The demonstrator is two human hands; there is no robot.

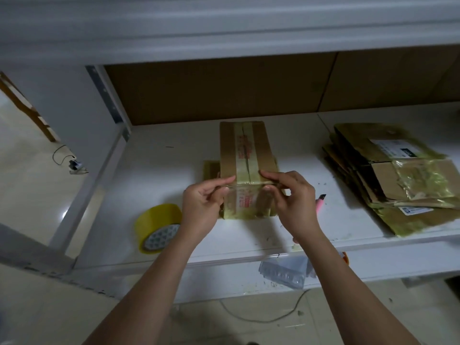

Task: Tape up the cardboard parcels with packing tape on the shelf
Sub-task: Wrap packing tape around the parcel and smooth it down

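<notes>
Both hands meet at the near top edge of the cardboard parcel. The left hand and the right hand each pinch an end of a clear strip of tape between thumb and fingers, holding it stretched across the parcel's near edge — it seems to be touching the cardboard there, though how firmly it has stuck is hard to tell. The parcel stands in the middle of the white shelf, a band of printed tape already running along its top seam. The step in hand looks like laying a cross strip over the front edge; next the ends would need pressing flat down the sides. The yellow tape roll lies to the left near the shelf's front — a pink cutter just right of the parcel, flattened cartons stacked farther right.
</notes>
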